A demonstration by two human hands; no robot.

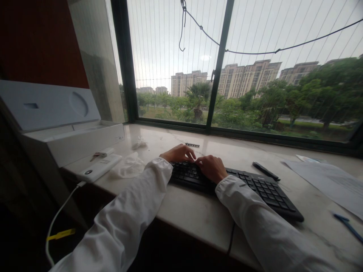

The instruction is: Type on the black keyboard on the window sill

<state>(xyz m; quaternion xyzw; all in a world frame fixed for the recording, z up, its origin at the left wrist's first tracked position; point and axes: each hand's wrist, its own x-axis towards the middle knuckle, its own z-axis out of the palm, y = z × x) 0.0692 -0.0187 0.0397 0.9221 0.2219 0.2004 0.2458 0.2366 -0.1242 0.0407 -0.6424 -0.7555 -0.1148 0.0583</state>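
Note:
A black keyboard lies slantwise on the marble sill, its middle partly hidden by my hands. My left hand is over the keyboard's upper left part, fingers bent and thumb and fingertips pinched together. Close beside it, my right hand rests over the keys with its fingers curled in, the fingertips almost meeting those of the left. Between the fingertips shows a small white scrap, perhaps tissue; both hands seem to pinch it. Just behind the keyboard lies a short dark strip with light dots.
At left stand an opened white box, a white power bank with a cable, and a key. Crumpled tissue lies nearby. Rightward are a black pen-like object, papers and a blue pen.

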